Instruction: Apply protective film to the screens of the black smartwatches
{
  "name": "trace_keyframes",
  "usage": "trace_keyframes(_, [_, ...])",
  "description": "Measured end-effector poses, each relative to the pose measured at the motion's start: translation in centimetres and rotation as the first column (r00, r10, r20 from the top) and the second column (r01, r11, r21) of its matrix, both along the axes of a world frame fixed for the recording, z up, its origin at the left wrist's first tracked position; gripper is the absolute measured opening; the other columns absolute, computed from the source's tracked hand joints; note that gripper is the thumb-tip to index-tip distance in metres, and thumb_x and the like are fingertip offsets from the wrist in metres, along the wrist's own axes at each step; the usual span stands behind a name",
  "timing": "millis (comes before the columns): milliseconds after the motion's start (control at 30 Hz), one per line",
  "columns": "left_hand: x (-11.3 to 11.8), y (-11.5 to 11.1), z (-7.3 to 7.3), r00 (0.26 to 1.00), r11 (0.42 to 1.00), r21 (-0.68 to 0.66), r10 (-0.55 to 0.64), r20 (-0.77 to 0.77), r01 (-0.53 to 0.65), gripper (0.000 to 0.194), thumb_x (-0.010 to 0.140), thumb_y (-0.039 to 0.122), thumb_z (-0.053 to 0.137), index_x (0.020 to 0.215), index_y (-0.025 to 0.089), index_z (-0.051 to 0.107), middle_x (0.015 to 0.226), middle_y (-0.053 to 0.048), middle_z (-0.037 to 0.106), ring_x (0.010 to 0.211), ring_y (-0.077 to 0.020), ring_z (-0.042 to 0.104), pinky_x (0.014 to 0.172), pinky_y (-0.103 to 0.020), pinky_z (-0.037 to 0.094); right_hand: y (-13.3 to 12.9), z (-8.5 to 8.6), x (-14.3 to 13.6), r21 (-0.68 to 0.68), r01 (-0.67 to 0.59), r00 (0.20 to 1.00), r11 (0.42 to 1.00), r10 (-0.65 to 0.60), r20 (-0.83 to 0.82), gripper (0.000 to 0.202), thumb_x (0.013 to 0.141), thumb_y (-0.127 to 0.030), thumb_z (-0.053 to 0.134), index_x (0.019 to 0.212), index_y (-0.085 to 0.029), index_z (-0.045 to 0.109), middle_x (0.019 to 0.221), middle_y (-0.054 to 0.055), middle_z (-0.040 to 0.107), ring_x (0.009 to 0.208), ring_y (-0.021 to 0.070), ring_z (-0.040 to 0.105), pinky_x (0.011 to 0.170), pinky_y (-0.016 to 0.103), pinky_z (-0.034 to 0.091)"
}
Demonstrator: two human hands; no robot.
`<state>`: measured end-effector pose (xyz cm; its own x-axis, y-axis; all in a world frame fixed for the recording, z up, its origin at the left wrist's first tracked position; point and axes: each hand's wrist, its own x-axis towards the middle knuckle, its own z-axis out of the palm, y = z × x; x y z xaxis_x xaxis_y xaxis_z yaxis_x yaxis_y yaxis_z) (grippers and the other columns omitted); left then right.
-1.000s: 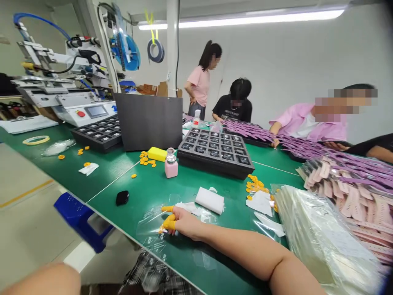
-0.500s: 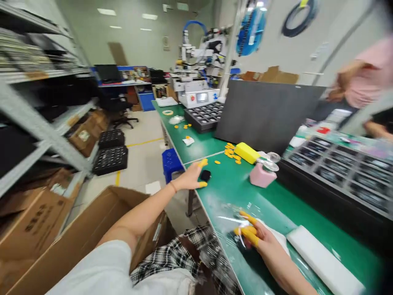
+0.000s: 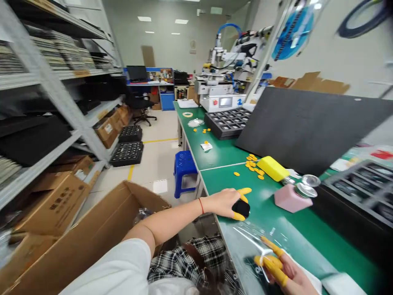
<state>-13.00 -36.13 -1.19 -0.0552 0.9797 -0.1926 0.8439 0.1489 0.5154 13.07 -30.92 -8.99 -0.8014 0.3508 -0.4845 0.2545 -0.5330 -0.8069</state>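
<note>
My left hand (image 3: 226, 202), with yellow finger cots on its fingertips, grips a small black rounded-square device (image 3: 241, 208) like a watch body, just above the table's left edge. My right hand (image 3: 284, 268), also in yellow finger cots, is closed at the fingers on a clear plastic bag (image 3: 250, 234) at the near part of the green table (image 3: 260, 223). Something dark with small white print shows under those fingers, its kind unclear. A white cloth or pad lies partly beneath the right hand.
A pink pump bottle (image 3: 292, 198), a yellow block (image 3: 273, 169) and loose yellow finger cots (image 3: 251, 160) lie ahead. A dark board (image 3: 303, 123) leans behind them. Black compartment trays (image 3: 227, 123) stand farther back and right. An open cardboard box (image 3: 92, 233) and blue stool (image 3: 185, 172) are at left.
The view has swung left, so the scene sits farther right. My left hand, still holding the black device, appears closer to my right hand. The right hand keeps its hold on the plastic.
</note>
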Motion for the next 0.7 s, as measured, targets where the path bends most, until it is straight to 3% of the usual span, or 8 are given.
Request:
trace_keyframes(133, [0.8, 2.5, 0.3, 0.996, 0.997, 0.013, -0.081, 0.037, 0.081, 0.080, 0.075, 0.035, 0.074, 0.144, 0.018, 0.036, 0.126, -0.013, 0.056, 0.117, -0.0299, 0.052, 0.102, -0.042, 0.040, -1.4, 2.7, -0.5, -0.029, 0.097, 0.993, 0.995, -0.098, -0.059, 0.070, 0.070, -0.051, 0.074, 0.124, -0.013, 0.051, 0.077, 0.004, 0.063, 0.061, 0.0120, 0.044, 0.060, 0.025, 0.031])
trace_keyframes(267, [2.1, 5.3, -0.1, 0.984, 0.984, 0.024, -0.177, 0.031, 0.176, 0.070, 0.074, 0.030, 0.073, 0.136, 0.013, 0.044, 0.128, -0.015, 0.055, 0.116, -0.0316, 0.051, 0.104, -0.046, 0.037, -1.4, 4.6, -0.8, -0.050, 0.004, 0.994, 0.999, -0.009, -0.107, 0.070, 0.075, -0.041, 0.069, 0.130, -0.008, 0.041, 0.082, 0.005, 0.064, 0.064, 0.0110, 0.044, 0.062, 0.024, 0.028])
trace_keyframes(367, [3.3, 5.9, -0.5, 0.970, 0.971, 0.007, -0.241, 0.041, 0.241, 0.063, 0.071, 0.031, 0.074, 0.127, 0.012, 0.053, 0.116, -0.015, 0.060, 0.109, -0.0312, 0.054, 0.097, -0.046, 0.043, -0.9, 4.8, -0.6, -0.036, -0.060, 0.990, 0.998, 0.055, -0.132, 0.071, 0.075, -0.037, 0.065, 0.131, -0.006, 0.035, 0.084, 0.006, 0.064, 0.067, 0.0114, 0.044, 0.064, 0.024, 0.029])
trace_keyframes(433, [3.1, 6.1, -0.2, 0.971, 0.974, 0.019, -0.229, 0.065, 0.228, 0.068, 0.070, 0.035, 0.076, 0.130, 0.014, 0.052, 0.111, -0.013, 0.063, 0.108, -0.0295, 0.056, 0.096, -0.043, 0.045, -0.8, 4.6, -0.5, -0.023, -0.074, 0.987, 0.997, 0.070, -0.142, 0.068, 0.075, -0.035, 0.063, 0.130, -0.006, 0.035, 0.084, 0.005, 0.063, 0.069, 0.0118, 0.045, 0.065, 0.025, 0.030])
trace_keyframes(533, [0.6, 7.5, 1.6, 0.993, 0.995, 0.095, -0.049, 0.104, 0.039, 0.072, 0.080, 0.035, 0.068, 0.143, 0.017, 0.040, 0.113, -0.011, 0.062, 0.102, -0.0249, 0.059, 0.092, -0.039, 0.046, -0.9, 4.5, -0.6, -0.011, -0.068, 0.987, 0.998, 0.065, -0.149, 0.068, 0.075, -0.035, 0.062, 0.131, -0.006, 0.035, 0.082, 0.004, 0.061, 0.071, 0.0129, 0.047, 0.067, 0.025, 0.032])
trace_keyframes(567, [-0.6, 8.2, 2.5, 0.991, 0.989, 0.124, 0.062, 0.117, -0.076, 0.064, 0.089, 0.031, 0.054, 0.147, 0.016, 0.034, 0.104, -0.010, 0.063, 0.090, -0.0215, 0.061, 0.085, -0.037, 0.048, -0.9, 4.4, -0.6, -0.011, -0.069, 0.985, 0.998, 0.066, -0.158, 0.070, 0.075, -0.035, 0.062, 0.132, -0.006, 0.034, 0.081, 0.003, 0.060, 0.072, 0.0131, 0.047, 0.068, 0.025, 0.032])
trace_keyframes(633, [-2.9, 9.3, 4.2, 0.960, 0.952, 0.157, 0.242, 0.142, -0.263, 0.060, 0.094, 0.023, 0.040, 0.152, 0.014, 0.026, 0.090, -0.007, 0.062, 0.071, -0.0172, 0.058, 0.070, -0.031, 0.048, -1.1, 4.2, -0.5, -0.008, -0.073, 0.982, 0.997, 0.071, -0.175, 0.072, 0.074, -0.036, 0.064, 0.132, -0.006, 0.035, 0.079, 0.002, 0.058, 0.072, 0.0138, 0.047, 0.068, 0.026, 0.033])
trace_keyframes(700, [-4.4, 9.1, 5.6, 0.916, 0.906, 0.167, 0.360, 0.179, -0.389, 0.068, 0.091, 0.016, 0.044, 0.154, 0.017, 0.019, 0.095, -0.007, 0.062, 0.068, -0.0134, 0.058, 0.066, -0.026, 0.047, -1.1, 3.6, -0.1, 0.006, -0.082, 0.985, 0.997, 0.082, -0.151, 0.072, 0.076, -0.042, 0.065, 0.131, -0.007, 0.035, 0.081, 0.003, 0.058, 0.072, 0.0145, 0.048, 0.069, 0.027, 0.034])
